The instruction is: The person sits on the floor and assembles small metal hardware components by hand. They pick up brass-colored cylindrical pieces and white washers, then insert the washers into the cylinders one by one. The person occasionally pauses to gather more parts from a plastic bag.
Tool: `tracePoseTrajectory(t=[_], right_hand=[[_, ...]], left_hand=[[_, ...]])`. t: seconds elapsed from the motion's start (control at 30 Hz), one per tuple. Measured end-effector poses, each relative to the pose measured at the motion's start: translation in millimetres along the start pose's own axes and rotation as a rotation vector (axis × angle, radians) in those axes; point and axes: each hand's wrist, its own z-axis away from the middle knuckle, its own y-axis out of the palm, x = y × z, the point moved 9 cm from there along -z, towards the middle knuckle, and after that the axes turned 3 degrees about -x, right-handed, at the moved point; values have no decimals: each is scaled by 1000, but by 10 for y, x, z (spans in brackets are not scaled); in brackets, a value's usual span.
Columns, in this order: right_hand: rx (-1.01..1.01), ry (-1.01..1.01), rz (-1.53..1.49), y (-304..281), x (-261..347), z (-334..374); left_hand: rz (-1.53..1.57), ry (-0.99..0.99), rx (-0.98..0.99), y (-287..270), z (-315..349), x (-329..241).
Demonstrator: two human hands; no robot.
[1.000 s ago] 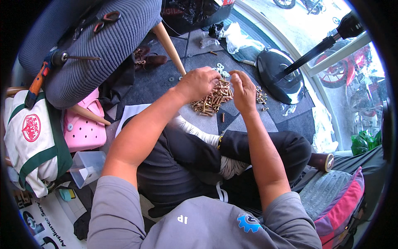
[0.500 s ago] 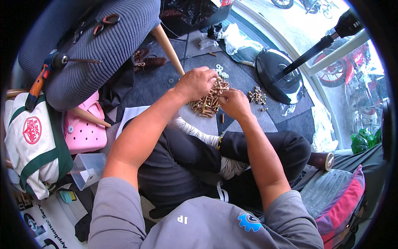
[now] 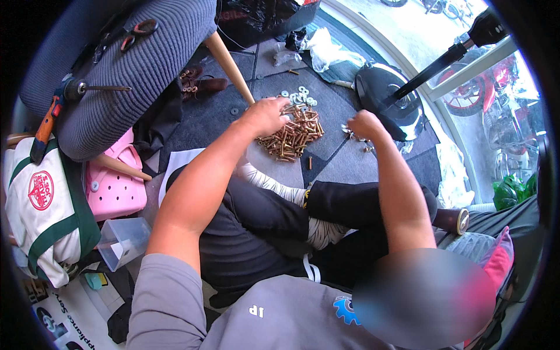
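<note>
A heap of brass-coloured bolts lies on the dark patterned carpet in front of my crossed legs. My left hand hovers at the heap's left edge, thumb and forefinger apart, with nothing visible between them. Silver washers are scattered just beyond the heap. To the right, my right hand is closed above a smaller group of fasteners, mostly covering it. Whatever its fingertips hold cannot be made out. One loose bolt rests near the heap's front edge.
A ribbed grey chair at the left bears a drill and scissors. Its wooden leg stands near my left hand. A round black stand base is beyond my right hand. Pink clog and clear plastic box sit left.
My right hand has moved right, from the bolt heap to the smaller group of fasteners. My left hand has drawn back slightly to the left, and its fingers have parted.
</note>
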Motion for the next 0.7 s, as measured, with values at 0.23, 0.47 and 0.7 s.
tracePoseTrajectory(t=[0.23,0.47,0.7], right_hand=[[-414,205,-422,-344,-308,201],[-344,48,-527,-107,572,-177],[-366,106,-512,-59,1063,-410]], left_hand=[[-241,-195,192,257,-127,565],[-286,-280,219,467,-237,850],[-207,-118,46,572,-435,714]])
